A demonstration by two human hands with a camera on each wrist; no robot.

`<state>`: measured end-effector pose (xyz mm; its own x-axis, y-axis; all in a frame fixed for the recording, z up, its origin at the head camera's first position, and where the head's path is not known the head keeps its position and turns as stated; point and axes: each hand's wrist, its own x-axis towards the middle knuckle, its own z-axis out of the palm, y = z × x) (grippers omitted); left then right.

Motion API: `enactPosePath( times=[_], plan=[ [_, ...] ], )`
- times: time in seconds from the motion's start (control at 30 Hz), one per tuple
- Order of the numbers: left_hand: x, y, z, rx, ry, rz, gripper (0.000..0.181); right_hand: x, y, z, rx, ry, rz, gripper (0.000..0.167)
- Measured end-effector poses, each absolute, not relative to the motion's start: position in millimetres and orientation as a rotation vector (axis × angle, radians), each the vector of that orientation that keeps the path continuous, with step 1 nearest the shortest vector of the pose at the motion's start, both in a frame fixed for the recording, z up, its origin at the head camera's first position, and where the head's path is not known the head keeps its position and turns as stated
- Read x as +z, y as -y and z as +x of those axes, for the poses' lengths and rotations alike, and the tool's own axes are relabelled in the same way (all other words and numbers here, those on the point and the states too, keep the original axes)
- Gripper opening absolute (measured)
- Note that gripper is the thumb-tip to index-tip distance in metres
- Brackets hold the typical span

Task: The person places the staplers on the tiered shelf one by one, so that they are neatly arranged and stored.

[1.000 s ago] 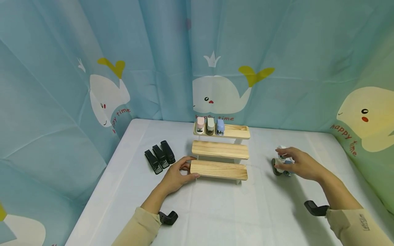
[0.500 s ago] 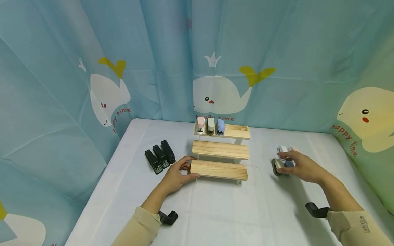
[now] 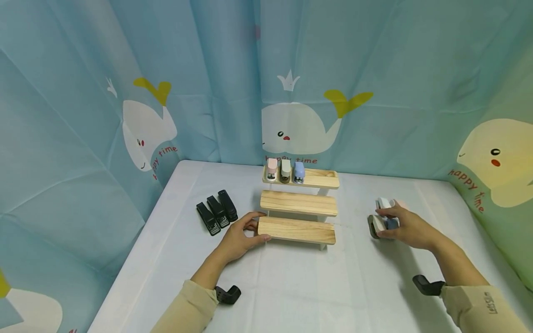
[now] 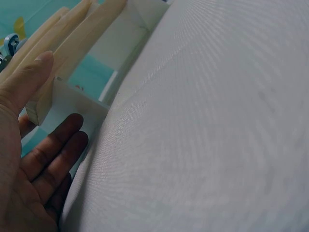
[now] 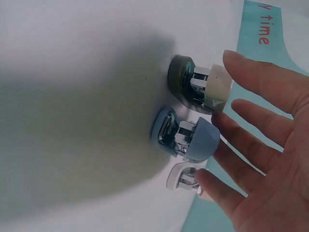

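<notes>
My left hand point(image 3: 238, 238) holds the left end of the lowest plank of a three-tier wooden display stand point(image 3: 296, 230). Its thumb point(image 4: 36, 72) lies along the plank, while the other fingers point(image 4: 53, 154) sit beside the white end support. My right hand point(image 3: 410, 226) is over a small group of mini staplers, fingers spread. Its thumb is close by a cream stapler with a dark base point(image 5: 219, 87); whether they touch I cannot tell. Fingertips reach beside a blue stapler point(image 5: 203, 140). A white stapler point(image 5: 182, 176) is partly hidden behind the little finger.
On the top tier stand a pink stapler point(image 3: 271, 169), a pale green stapler point(image 3: 285, 170) and a blue stapler point(image 3: 299, 172). Three black staplers point(image 3: 217, 212) lie left of the stand on the white table point(image 3: 291, 286). A whale-print curtain point(image 3: 225, 115) hangs behind.
My right hand has shifted slightly, its index finger drawing back and its thumb coming nearer the cream stapler. More of the white stapler shows. The left hand has stayed on the stand.
</notes>
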<state>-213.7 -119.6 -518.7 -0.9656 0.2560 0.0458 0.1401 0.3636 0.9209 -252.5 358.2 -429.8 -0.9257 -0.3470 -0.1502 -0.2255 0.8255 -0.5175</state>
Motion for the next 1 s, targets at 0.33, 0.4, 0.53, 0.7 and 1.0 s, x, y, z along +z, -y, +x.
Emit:
enactPosePath(
  times=[0.33,0.4,0.53,0.7,1.0],
  plan=[
    [-520.5,118.8,-213.9,1.664,-2.514,0.375,0.062,-434.3,-359.2,-256.0,-0.704,-2.758,-0.433,0.079],
    [-520.4,118.7,-213.8,1.660,-2.517,0.375,0.063,-434.6,-358.5,-256.5,-0.693,-2.755,-0.432,0.079],
    [-519.6,118.7,-214.0,1.657,-2.516,0.370,0.063,-434.6,-357.3,-256.9,-0.692,-2.745,-0.434,0.080],
    [-519.0,119.0,-214.0,1.656,-2.520,0.369,0.063,-434.9,-356.2,-258.2,-0.670,-2.755,-0.466,0.078],
    [-518.9,119.3,-213.7,1.667,-2.520,0.364,0.062,-439.0,-353.2,-260.0,-0.606,-2.792,-0.497,0.078]
  ],
)
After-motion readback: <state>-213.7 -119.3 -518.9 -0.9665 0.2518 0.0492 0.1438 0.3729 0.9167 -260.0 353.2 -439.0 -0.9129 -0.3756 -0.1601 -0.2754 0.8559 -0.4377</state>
